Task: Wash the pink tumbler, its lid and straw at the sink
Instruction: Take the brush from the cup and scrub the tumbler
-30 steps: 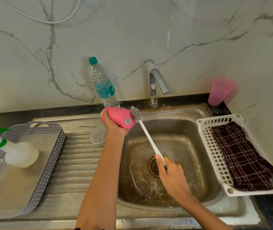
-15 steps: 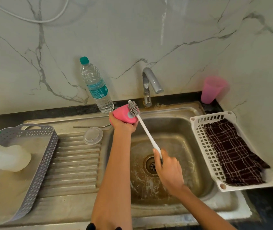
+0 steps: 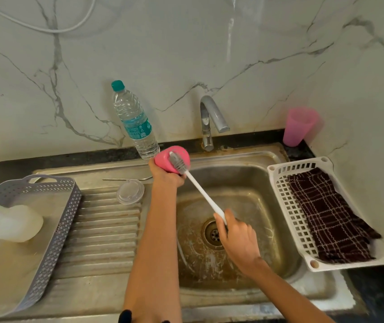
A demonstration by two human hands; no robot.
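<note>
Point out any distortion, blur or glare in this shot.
Head view: wide-angle bend tilts the water bottle and curves the sink rim; the pink cup and spray bottle near the edges look soft; a pale glare streak runs down the marble wall.

Pink tumbler (image 3: 171,159), white-handled brush (image 3: 206,198), dark checked cloth (image 3: 328,217).
</note>
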